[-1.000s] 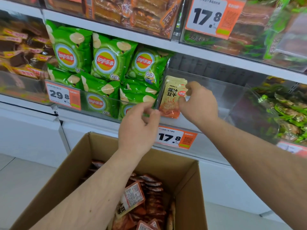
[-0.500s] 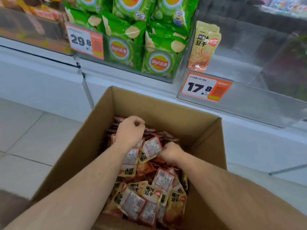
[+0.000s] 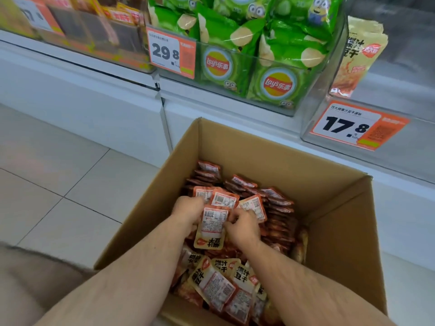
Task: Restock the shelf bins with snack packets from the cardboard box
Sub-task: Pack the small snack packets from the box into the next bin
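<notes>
Both bare forearms reach fwd & down, converging. Left hand point(image 3: 188, 211) knuckles up, fingers curled, gripping one edge of an orange-and-cream foil snack packet point(image 3: 211, 228). Right hand point(image 3: 242, 228) just beside it, fingertips pinching the packet's opposite edge.

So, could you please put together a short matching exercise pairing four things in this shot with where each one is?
Things:
1. green crisp bags
2. cream snack packet
3. 17.8 price tag
4. packet with barcode label

Places:
A. held between both hands over the cardboard box
B. on the front of the right-hand clear bin
C. standing alone in the right-hand bin
D. filling the middle clear bin

Pairs: 1-D, 2-C, 3-B, 4-A
</notes>
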The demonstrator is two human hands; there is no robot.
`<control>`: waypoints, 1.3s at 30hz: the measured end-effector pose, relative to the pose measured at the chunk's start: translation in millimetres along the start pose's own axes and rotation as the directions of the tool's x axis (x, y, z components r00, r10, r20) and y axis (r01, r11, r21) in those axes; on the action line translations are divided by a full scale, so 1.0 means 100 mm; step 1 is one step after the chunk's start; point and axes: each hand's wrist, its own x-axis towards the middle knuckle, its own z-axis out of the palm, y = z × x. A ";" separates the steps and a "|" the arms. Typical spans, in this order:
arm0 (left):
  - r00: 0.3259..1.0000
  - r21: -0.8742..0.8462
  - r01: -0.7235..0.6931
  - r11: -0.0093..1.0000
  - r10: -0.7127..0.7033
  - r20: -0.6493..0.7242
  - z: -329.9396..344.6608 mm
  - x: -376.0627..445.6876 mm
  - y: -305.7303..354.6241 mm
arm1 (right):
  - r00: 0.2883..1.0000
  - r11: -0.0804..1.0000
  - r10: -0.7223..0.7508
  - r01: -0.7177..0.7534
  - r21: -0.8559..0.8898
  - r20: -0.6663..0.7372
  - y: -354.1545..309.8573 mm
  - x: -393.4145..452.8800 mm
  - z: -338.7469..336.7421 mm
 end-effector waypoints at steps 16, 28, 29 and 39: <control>0.938 -0.140 0.295 0.945 -0.258 0.232 -0.09 -0.12 -0.05 | 0.992 0.979 -0.122 0.123 0.160 -0.014 -0.13 -0.23 -0.20; 0.950 -0.218 0.127 0.968 -0.055 0.308 0.02 -0.04 0.07 | 0.984 0.960 -0.155 0.130 -0.248 -0.085 0.24 -0.05 -0.77; 0.956 -0.231 0.111 0.967 -0.041 0.290 0.02 -0.02 0.07 | 0.995 0.993 0.037 -0.048 -0.112 -0.095 0.27 0.02 -0.73; 0.963 -0.289 0.034 0.957 0.046 0.265 0.06 0.06 0.09 | 0.887 0.863 0.462 -0.456 0.216 0.026 0.25 0.31 -0.19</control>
